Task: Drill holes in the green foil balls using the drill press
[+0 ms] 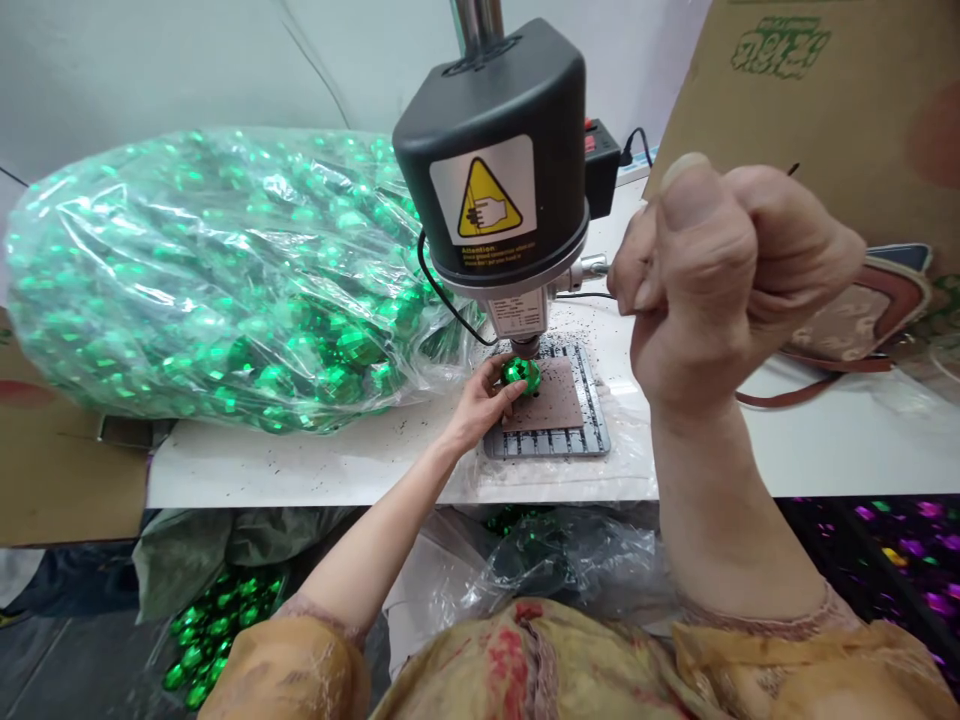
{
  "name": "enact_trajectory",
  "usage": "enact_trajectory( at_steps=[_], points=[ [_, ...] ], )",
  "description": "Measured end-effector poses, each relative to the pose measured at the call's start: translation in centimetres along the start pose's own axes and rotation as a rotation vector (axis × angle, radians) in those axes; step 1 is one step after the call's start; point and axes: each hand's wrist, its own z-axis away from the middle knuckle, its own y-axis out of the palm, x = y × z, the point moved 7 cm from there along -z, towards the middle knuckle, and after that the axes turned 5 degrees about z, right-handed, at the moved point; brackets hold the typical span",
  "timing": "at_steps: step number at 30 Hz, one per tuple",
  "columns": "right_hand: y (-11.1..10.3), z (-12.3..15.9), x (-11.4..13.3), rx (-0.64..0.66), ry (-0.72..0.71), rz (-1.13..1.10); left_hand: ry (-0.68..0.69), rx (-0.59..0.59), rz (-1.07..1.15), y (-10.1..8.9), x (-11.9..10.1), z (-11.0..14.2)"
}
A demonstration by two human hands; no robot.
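My left hand [480,400] pinches a shiny green faceted ball [520,374] and holds it under the spindle of a small black bench drill press [495,150], on a brown pad on the press's slotted metal base [592,425]. My right hand [720,275] is raised close to the camera, closed in a fist around the press's feed lever [592,268], whose metal stub shows at the machine's right side.
A big clear plastic bag of green balls [217,280] lies on the white table [300,460] at the left. More green balls [217,630] sit in bags under the table. A cardboard box [817,100] stands at the right, a brown strap [787,395] beside it.
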Motion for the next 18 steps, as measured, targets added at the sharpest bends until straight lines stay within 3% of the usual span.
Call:
enact_trajectory(
  at_steps=[8, 13, 18],
  points=[
    [0.0, 0.0, -0.1, 0.022, 0.014, -0.015, 0.051, 0.045, -0.050, 0.5, 0.0, -0.4],
    [0.0, 0.0, -0.1, 0.006, -0.001, -0.026, 0.019, -0.084, -0.027, -0.8, 0.4, -0.1],
    [0.4, -0.4, -0.2, -0.019, 0.067, 0.077, -0.005, -0.075, -0.007, -0.7, 0.5, 0.2]
  ],
)
